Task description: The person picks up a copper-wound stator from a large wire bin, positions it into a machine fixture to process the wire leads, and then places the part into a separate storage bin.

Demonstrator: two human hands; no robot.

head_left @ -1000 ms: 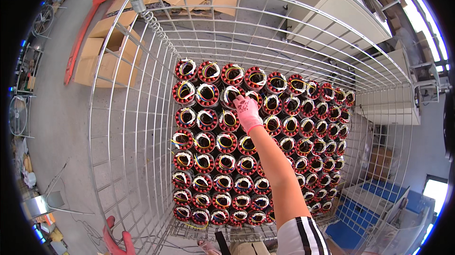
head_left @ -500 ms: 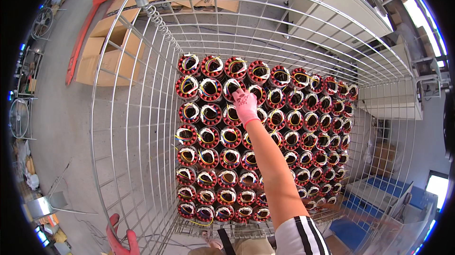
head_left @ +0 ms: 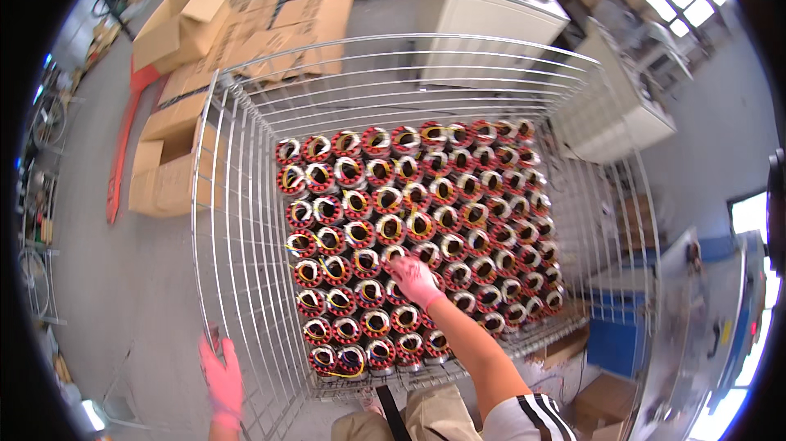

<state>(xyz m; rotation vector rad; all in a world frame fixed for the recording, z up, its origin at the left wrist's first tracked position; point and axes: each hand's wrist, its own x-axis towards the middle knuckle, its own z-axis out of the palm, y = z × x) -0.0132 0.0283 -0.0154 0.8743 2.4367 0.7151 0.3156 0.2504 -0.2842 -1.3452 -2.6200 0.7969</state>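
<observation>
Rows of motor stators (head_left: 376, 323), ring-shaped with red coil windings and white, yellow and blue wire leads, stand upright in a wire-mesh cage (head_left: 372, 394). My right hand (head_left: 416, 280), in a pink glove, reaches over them near the middle of the lower rows. Its fingers stretch down to the top of one stator (head_left: 394, 252); the fingertips are partly lost against the dark opening, and nothing lifted shows in them. My left hand (head_left: 221, 377), also pink-gloved, is beside the cage's left edge, thumb and fingers apart, holding nothing visible.
Open cardboard boxes (head_left: 168, 183) and flattened cardboard (head_left: 286, 27) lie beyond the cage at left, by a red pallet-truck fork (head_left: 123, 154). Pale cabinets (head_left: 491, 36) stand behind. A blue unit (head_left: 614, 347) and a cardboard box (head_left: 606, 400) are at right.
My right hand has moved nearer to me, from a stator in the far rows to one in lower rows. My left hand shows more fully. The whole view has shifted and turned.
</observation>
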